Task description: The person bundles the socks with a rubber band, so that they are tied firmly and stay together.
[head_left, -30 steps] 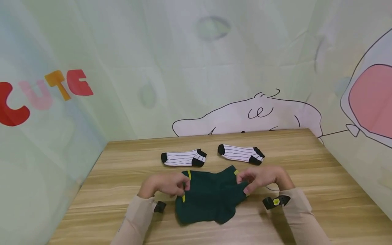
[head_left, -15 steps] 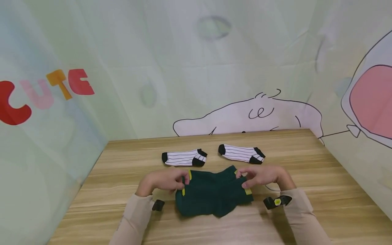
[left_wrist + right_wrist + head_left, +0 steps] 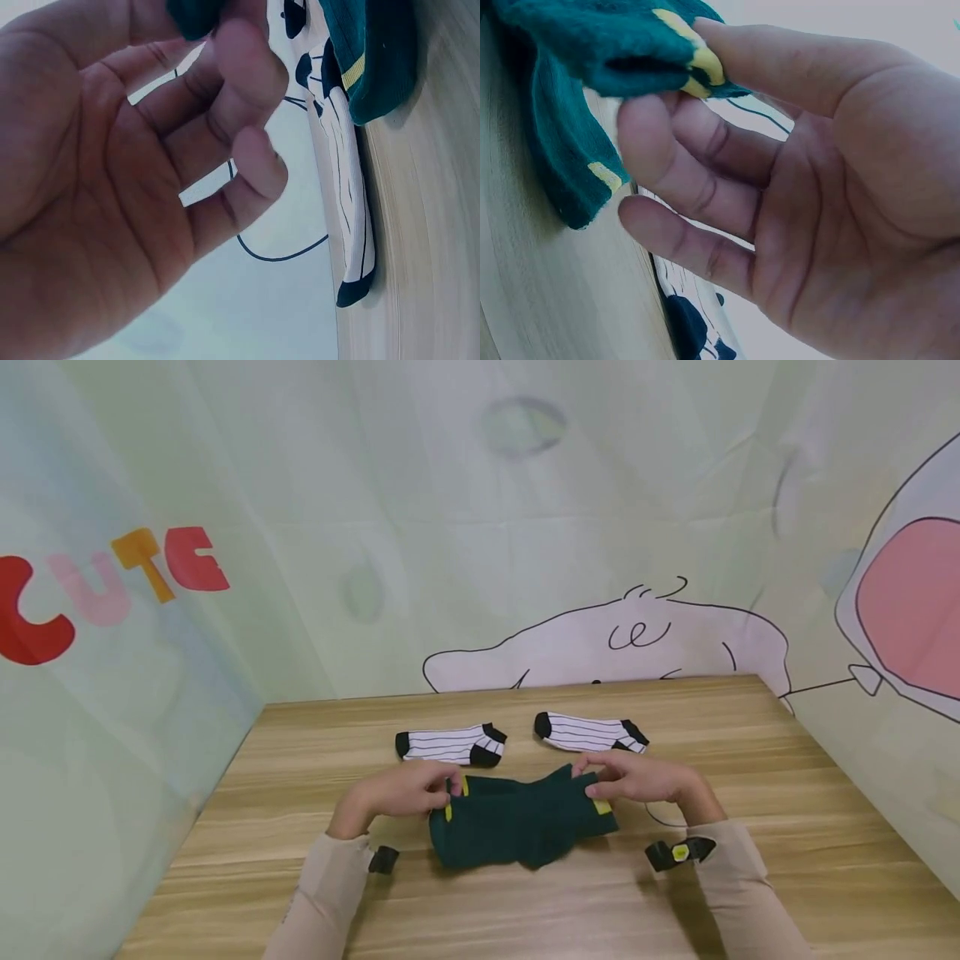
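A dark green sock [image 3: 498, 831] with yellow marks is held stretched sideways between my hands in the head view. My left hand [image 3: 408, 789] pinches its left end between thumb and finger. At its right end, my right hand [image 3: 637, 778] pinches the cuff by a yellow patch. Behind it, partly covered, lies a second green sock [image 3: 491, 787]; the right wrist view shows that lower green sock [image 3: 570, 142] on the table, apart from the held one. The other fingers of both hands are loosely bent.
Two white striped socks with black toes and heels lie farther back, a left striped sock [image 3: 442, 747] and a right striped sock [image 3: 585, 733]. The wooden table [image 3: 300, 735] meets a printed cloth backdrop [image 3: 360, 527] at its back and left edges.
The front green sock's lower edge has risen and moved away from me, toward the second green sock. Both hands have shifted slightly up and back while still pinching the ends.
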### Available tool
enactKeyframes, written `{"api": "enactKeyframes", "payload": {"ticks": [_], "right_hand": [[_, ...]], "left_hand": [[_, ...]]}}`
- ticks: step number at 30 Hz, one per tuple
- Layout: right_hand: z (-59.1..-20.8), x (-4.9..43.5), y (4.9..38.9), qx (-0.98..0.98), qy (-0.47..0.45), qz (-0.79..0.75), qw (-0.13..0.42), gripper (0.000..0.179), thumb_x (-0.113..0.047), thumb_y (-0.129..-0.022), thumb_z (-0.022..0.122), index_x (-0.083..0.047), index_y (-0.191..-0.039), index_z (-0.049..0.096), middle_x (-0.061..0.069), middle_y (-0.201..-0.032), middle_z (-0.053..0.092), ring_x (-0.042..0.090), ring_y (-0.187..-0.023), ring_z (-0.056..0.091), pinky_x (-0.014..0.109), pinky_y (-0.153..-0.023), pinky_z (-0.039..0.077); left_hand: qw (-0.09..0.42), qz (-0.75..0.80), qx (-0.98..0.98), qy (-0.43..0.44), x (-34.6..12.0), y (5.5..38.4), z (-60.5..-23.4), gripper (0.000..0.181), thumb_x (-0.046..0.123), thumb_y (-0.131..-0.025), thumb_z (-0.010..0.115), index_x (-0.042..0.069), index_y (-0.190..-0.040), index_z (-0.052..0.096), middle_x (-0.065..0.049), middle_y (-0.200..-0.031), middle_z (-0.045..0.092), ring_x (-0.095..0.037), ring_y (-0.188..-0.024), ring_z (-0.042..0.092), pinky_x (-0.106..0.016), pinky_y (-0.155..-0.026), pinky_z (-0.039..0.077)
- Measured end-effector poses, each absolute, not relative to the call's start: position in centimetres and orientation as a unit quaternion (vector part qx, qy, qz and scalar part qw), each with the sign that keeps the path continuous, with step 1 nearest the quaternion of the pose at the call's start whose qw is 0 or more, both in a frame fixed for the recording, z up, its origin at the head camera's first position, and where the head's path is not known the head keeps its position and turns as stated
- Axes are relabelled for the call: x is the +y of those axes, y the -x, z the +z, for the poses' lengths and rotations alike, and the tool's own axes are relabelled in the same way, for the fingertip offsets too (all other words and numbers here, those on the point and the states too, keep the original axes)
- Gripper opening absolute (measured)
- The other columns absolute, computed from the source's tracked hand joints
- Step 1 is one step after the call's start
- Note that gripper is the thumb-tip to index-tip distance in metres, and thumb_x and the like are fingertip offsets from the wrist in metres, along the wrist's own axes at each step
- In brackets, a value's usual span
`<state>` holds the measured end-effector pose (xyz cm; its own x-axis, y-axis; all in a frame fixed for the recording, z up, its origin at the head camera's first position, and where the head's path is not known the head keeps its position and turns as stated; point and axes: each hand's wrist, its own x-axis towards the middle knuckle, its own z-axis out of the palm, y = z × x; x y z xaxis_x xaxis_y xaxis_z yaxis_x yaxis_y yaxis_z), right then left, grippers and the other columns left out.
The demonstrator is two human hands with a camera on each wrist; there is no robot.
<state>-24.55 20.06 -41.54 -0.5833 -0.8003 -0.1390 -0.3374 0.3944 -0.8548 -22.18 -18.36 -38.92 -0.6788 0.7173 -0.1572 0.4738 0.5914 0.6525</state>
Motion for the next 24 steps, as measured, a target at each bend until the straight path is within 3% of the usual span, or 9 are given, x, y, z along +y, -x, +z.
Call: {"api": "enactKeyframes", "payload": {"ticks": [4, 11, 15, 24], "right_hand": [[-41.67, 19.91, 24.55, 0.786, 0.351, -0.427, 0.277, 0.024, -0.014, -0.103, 0.055, -0.008, -0.126, 0.051, 0.003, -0.082, 0.057, 0.036, -0.074, 0.056, 0.037, -0.066, 0.048], [-41.67, 19.63, 24.52, 0.788, 0.346, -0.447, 0.245, 0.025, -0.012, -0.104, 0.053, -0.007, -0.128, 0.05, -0.001, -0.071, 0.044, 0.039, -0.064, 0.051, 0.04, -0.061, 0.049], [-41.56, 19.67, 24.61, 0.804, 0.338, -0.439, 0.218, 0.026, -0.015, -0.104, 0.054, -0.009, -0.13, 0.052, 0.0, -0.071, 0.046, 0.044, -0.063, 0.053, 0.039, -0.058, 0.046], [-41.3, 19.62, 24.93, 0.813, 0.319, -0.449, 0.188, 0.027, -0.014, -0.105, 0.051, -0.009, -0.131, 0.055, 0.003, -0.072, 0.048, 0.049, -0.063, 0.052, 0.039, -0.058, 0.046]], "left_hand": [[0.186, 0.289, 0.872, -0.349, -18.48, 22.21, -39.01, 0.017, -0.003, -0.094, 0.051, 0.009, -0.101, 0.061, 0.0, -0.082, 0.055, -0.006, -0.059, 0.047, -0.024, -0.057, 0.041], [0.122, 0.273, 0.885, -0.357, -18.39, 22.62, -39.2, 0.019, -0.002, -0.098, 0.049, 0.01, -0.099, 0.064, 0.002, -0.085, 0.057, -0.009, -0.069, 0.049, -0.027, -0.066, 0.044], [0.087, 0.254, 0.896, -0.354, -18.22, 22.87, -39.25, 0.017, 0.002, -0.101, 0.051, 0.013, -0.099, 0.064, 0.002, -0.091, 0.062, -0.011, -0.079, 0.053, -0.03, -0.074, 0.047], [0.024, 0.241, 0.912, -0.332, -17.78, 23.12, -39.34, 0.014, 0.005, -0.101, 0.057, 0.012, -0.101, 0.069, 0.0, -0.1, 0.069, -0.013, -0.085, 0.057, -0.035, -0.08, 0.05]]}}
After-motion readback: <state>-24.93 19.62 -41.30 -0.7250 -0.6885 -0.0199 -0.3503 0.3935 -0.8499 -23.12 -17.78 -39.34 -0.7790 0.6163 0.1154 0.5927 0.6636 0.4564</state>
